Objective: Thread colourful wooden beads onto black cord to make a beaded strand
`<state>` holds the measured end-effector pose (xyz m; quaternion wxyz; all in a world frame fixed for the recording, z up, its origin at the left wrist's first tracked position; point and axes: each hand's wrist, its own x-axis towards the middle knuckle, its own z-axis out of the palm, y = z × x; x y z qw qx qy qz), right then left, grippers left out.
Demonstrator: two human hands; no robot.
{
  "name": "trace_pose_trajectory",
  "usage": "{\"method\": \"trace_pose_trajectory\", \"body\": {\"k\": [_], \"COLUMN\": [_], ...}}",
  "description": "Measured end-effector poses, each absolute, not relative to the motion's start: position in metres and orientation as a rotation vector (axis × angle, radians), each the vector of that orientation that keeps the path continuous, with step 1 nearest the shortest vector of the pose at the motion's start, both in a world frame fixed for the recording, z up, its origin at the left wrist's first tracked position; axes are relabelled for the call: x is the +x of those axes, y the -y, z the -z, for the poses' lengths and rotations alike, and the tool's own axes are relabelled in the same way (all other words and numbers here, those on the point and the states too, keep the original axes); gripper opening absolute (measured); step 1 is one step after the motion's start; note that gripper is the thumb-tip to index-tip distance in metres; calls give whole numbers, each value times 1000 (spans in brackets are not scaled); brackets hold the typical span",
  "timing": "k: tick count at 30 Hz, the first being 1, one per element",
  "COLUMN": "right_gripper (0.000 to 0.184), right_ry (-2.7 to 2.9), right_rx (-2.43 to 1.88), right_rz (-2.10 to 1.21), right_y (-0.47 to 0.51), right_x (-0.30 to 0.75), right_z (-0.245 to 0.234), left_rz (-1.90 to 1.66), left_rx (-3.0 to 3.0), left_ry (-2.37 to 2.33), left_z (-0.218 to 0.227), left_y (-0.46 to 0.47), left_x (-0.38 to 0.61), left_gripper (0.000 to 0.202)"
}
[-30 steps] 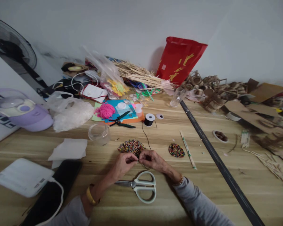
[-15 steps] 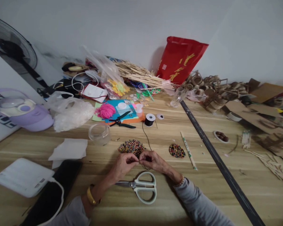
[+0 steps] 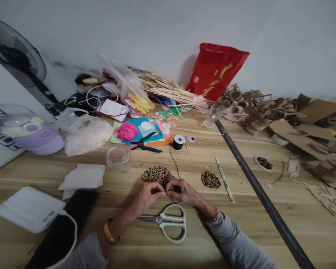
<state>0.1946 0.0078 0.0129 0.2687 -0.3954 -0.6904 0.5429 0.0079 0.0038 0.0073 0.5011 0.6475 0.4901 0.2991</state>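
My left hand [image 3: 148,196] and my right hand [image 3: 182,191] meet fingertip to fingertip just in front of a pile of small multicoloured beads [image 3: 156,175]. Both are closed in a pinch. Thin black cord [image 3: 173,160] runs from a spool [image 3: 179,142] down behind my right hand, and a bit of it shows below that hand, which seems to grip it. What my left fingertips pinch is too small to make out. Scissors with pale handles [image 3: 172,224] lie below my hands, blades pointing left. A coiled string of beads [image 3: 211,179] rests right of my right hand.
Left stand a clear jar [image 3: 119,160], white paper [image 3: 82,177] and a white device with a cable [image 3: 30,209]. Black-handled pliers [image 3: 141,144] and pink yarn [image 3: 126,131] lie on coloured sheets. A paper-wrapped stick [image 3: 224,179] and dark strip [image 3: 257,183] are right.
The whole view has shifted very slightly. My hands keep the same pinch at the same spot, and nothing on the table has visibly moved.
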Motion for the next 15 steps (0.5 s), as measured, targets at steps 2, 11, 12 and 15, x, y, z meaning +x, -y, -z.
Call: {"method": "trace_pose_trajectory", "body": {"k": [2, 11, 12, 15], "right_gripper": [19, 15, 15, 14], "right_ry": [1852, 2001, 2025, 2091], "right_rx": [-1059, -986, -983, -979], "right_rz": [-1463, -1246, -1200, -1088], "right_y": [-8, -4, -4, -4], "right_x": [195, 195, 194, 192], "right_z": [-13, -10, -8, -6], "left_rz": [-725, -718, -725, -738], "left_rx": [1581, 1577, 1577, 1573], "left_ry": [-1172, -1141, -1133, -1111], "left_z": [-9, -14, -14, -14], "left_y": [-3, -2, -2, -2], "left_x": [8, 7, 6, 6], "left_gripper": [9, 10, 11, 13]}}
